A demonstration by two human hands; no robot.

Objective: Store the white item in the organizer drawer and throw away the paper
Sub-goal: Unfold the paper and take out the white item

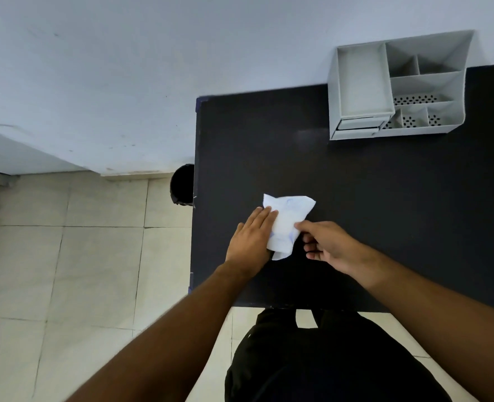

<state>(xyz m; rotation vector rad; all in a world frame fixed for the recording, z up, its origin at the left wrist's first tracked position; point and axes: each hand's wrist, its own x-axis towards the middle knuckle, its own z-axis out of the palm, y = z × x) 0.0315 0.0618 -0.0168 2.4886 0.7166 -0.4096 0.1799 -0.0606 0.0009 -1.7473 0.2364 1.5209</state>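
The grey plastic organizer (pixel 399 85) stands at the desk's far right against the wall, its open compartments bare, some with perforated floors; its small drawers at the front look closed. A dark bin (pixel 183 184) sits on the tiled floor just beside the desk's (pixel 385 213) left edge. The crumpled white paper (pixel 287 221) lies mid-desk, with much bare matte black surface around it. The left hand (pixel 251 242) lies flat on its left side; the right hand (pixel 327 245) pinches its right edge.
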